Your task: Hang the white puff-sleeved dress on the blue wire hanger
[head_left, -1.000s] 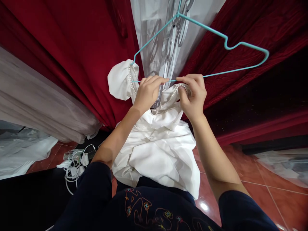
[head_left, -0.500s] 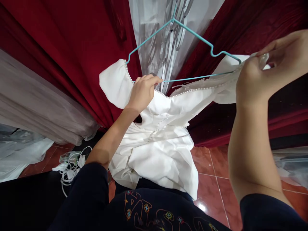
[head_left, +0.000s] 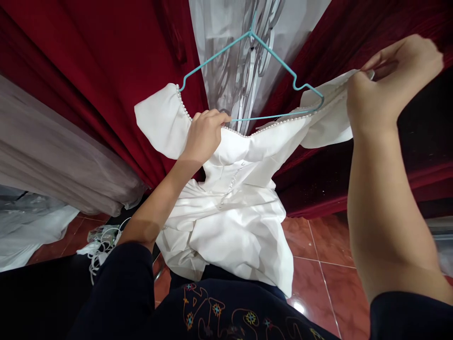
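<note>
A white dress (head_left: 237,226) with a pearl-beaded neckline and short off-shoulder sleeves hangs in front of me on a thin light-blue wire hanger (head_left: 279,59). My left hand (head_left: 207,132) is closed over the neckline and the hanger's bottom bar, left of centre. At the upper right, my right hand (head_left: 398,78) pinches the edge of the right sleeve (head_left: 331,120) and holds it stretched outward. The hanger's right end lies inside that sleeve's beaded opening. On the other side, the left sleeve (head_left: 159,120) hangs loose by the hanger's left end.
Dark red curtains (head_left: 106,61) flank a grey metal scrollwork frame (head_left: 249,71) behind the hanger. White cables (head_left: 102,255) lie by a black surface (head_left: 42,293) at lower left. Reddish tiles (head_left: 332,259) cover the floor. Pale sheer fabric (head_left: 60,156) hangs at left.
My right hand has moved slightly up, drawing the right sleeve outward past the hanger's end, which now shows more. My left hand, the hanger and the dress have shifted a little left.
</note>
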`<state>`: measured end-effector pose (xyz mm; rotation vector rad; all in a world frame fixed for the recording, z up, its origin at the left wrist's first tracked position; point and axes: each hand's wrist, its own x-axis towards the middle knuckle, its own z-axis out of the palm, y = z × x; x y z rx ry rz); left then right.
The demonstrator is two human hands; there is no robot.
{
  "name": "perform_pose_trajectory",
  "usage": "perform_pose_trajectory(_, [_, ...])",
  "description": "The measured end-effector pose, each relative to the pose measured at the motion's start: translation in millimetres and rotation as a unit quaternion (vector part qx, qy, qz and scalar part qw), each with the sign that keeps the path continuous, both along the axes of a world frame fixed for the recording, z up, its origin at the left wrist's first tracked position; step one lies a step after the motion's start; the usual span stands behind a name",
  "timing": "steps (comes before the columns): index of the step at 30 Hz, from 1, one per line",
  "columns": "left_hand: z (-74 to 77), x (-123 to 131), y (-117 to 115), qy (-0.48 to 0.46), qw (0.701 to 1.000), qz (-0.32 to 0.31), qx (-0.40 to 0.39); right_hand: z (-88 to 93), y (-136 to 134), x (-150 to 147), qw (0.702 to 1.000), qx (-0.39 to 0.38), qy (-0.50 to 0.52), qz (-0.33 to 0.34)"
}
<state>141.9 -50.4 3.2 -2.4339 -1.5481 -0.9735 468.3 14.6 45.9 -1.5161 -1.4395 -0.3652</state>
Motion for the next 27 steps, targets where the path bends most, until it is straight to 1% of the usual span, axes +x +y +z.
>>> perform_pose_trajectory(2, [-0.4,0,1,-0.010,1.000,-0.015,0.000,5.2,-4,-6,0.999,0.031,0.020,-0.011])
perform_pose_trajectory(3, [-1.4,0,2,-0.015,1.000,-0.020,0.003,9.8,-7,-12,0.998,0.046,0.031,0.000])
perform_pose_trajectory(5, [-4.5,2,3,-0.026,0.999,-0.026,0.014,20.5,-12,-28,0.995,0.044,0.038,0.076])
perform_pose_trajectory(6, [-6.3,3,3,-0.031,0.999,-0.029,0.021,25.6,-13,-36,0.992,0.025,0.050,0.110])
perform_pose_trajectory(7, [-8.1,3,3,-0.037,0.998,-0.031,0.027,29.9,-14,-42,0.989,0.000,0.068,0.129])
perform_pose_trajectory(10, [-11.4,1,6,-0.042,0.998,-0.033,0.040,36.6,-20,-53,0.980,-0.068,0.126,0.142])
perform_pose_trajectory(13, [-11.2,-3,9,-0.043,0.998,-0.030,0.035,37.4,-33,-50,0.975,-0.079,0.137,0.157])
perform_pose_trajectory(16, [-9.4,-4,10,-0.051,0.998,-0.041,0.021,40.8,-49,-40,0.977,-0.102,0.103,0.154])
perform_pose_trajectory(20, [-8.8,-3,7,-0.054,0.997,-0.048,0.017,50.1,-62,-30,0.979,-0.142,0.073,0.130])
perform_pose_trajectory(23, [-9.7,-2,8,-0.057,0.997,-0.041,0.020,54.0,-69,-27,0.980,-0.165,0.029,0.110])
perform_pose_trajectory(25, [-10.0,-4,11,-0.060,0.997,-0.041,0.020,53.6,-70,-25,0.978,-0.189,0.020,0.090])
perform_pose_trajectory(27, [-9.8,-6,14,-0.064,0.997,-0.047,0.017,50.8,-68,-20,0.977,-0.198,0.019,0.079])
